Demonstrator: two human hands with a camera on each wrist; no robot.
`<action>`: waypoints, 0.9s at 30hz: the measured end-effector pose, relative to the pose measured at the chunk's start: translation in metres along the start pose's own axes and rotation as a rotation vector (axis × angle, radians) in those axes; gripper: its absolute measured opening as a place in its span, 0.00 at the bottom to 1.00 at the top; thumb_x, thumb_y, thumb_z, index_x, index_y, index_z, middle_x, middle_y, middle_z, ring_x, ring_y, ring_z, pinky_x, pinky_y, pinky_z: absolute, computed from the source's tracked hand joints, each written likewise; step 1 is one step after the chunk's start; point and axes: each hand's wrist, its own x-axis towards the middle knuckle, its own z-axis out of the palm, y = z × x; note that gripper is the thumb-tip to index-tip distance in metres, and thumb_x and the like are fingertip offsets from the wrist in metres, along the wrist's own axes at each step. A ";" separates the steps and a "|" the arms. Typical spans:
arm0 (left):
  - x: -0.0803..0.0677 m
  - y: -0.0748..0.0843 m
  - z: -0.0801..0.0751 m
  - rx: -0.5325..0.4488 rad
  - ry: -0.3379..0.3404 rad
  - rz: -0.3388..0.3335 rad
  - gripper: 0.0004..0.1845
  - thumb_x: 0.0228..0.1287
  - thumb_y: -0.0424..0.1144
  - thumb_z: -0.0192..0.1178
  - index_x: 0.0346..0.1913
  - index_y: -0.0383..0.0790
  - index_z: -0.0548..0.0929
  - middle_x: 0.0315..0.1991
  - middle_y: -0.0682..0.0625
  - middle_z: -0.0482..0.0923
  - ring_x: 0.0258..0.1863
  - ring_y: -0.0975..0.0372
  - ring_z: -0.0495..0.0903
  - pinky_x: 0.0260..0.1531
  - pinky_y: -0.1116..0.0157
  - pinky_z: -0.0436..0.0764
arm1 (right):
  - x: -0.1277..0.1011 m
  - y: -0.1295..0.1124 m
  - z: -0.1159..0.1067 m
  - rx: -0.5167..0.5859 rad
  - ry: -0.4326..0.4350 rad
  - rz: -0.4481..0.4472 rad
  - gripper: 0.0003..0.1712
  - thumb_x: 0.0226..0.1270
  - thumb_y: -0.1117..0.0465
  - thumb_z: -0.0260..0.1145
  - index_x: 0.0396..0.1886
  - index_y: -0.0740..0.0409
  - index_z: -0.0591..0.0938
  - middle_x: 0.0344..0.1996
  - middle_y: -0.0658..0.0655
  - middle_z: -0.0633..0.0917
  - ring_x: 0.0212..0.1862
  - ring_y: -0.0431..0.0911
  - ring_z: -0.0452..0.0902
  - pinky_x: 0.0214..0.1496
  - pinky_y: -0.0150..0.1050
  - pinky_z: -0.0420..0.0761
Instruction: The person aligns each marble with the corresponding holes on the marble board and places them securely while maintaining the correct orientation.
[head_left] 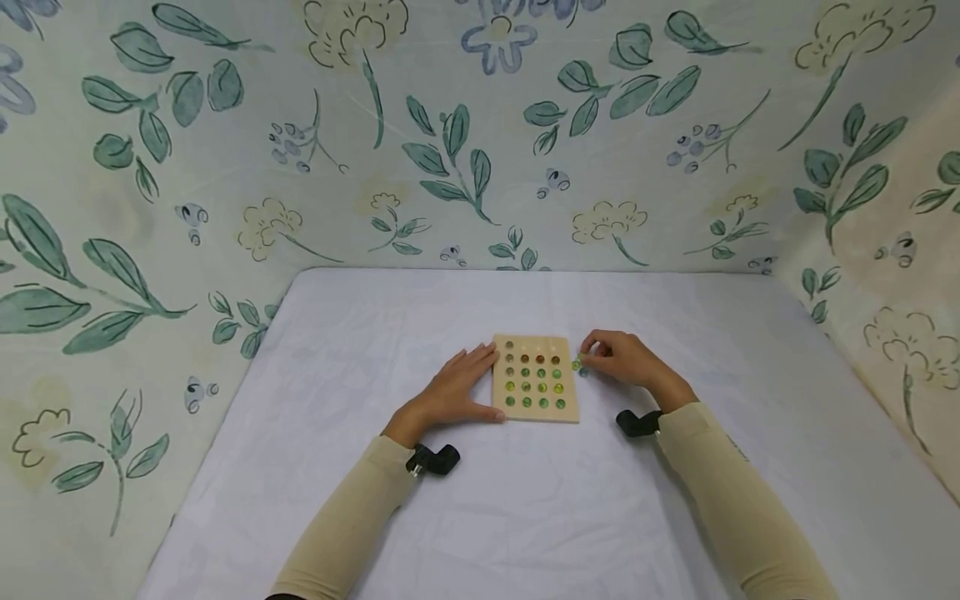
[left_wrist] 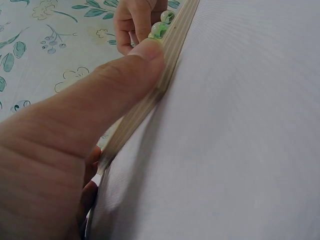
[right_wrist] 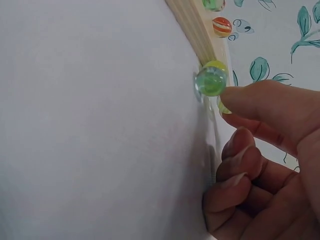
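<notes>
head: wooden board (head_left: 536, 380) mid-table on white cloth (head_left: 375, 350); left hand (head_left: 457, 390) flat against its left edge, fingers straight and together; right hand (head_left: 622, 358) just right of board, fingers curled at a green marble (head_left: 577, 364); left wrist: thumb (left_wrist: 125, 75) pressed on board edge (left_wrist: 165, 75); right wrist: fingertip (right_wrist: 240, 97) touches marble (right_wrist: 210, 81) on the cloth beside board; a full pinch, cannot tell

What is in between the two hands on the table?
A wooden board with marbles sitting in its holes lies between the left hand and the right hand, seen best in the head view.
</notes>
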 end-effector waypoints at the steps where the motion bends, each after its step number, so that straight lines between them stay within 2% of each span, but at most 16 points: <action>1: 0.000 0.000 0.000 -0.002 0.001 0.000 0.60 0.48 0.71 0.64 0.77 0.45 0.48 0.78 0.55 0.41 0.76 0.64 0.39 0.73 0.65 0.36 | 0.000 0.000 0.000 0.001 -0.001 -0.005 0.06 0.66 0.59 0.66 0.41 0.53 0.81 0.25 0.53 0.76 0.26 0.46 0.69 0.26 0.37 0.70; 10: 0.000 0.000 0.001 -0.013 0.009 0.002 0.61 0.47 0.72 0.63 0.77 0.45 0.49 0.78 0.56 0.40 0.76 0.65 0.39 0.74 0.65 0.36 | 0.002 0.000 -0.002 0.010 0.003 -0.026 0.06 0.66 0.58 0.66 0.41 0.52 0.81 0.25 0.53 0.77 0.27 0.46 0.69 0.27 0.37 0.71; 27: 0.000 0.000 0.000 -0.023 0.012 0.008 0.60 0.47 0.71 0.64 0.77 0.44 0.49 0.78 0.54 0.42 0.76 0.63 0.40 0.74 0.64 0.37 | 0.013 -0.013 0.000 0.001 0.034 0.043 0.07 0.66 0.57 0.66 0.42 0.52 0.80 0.26 0.55 0.77 0.30 0.49 0.70 0.28 0.38 0.71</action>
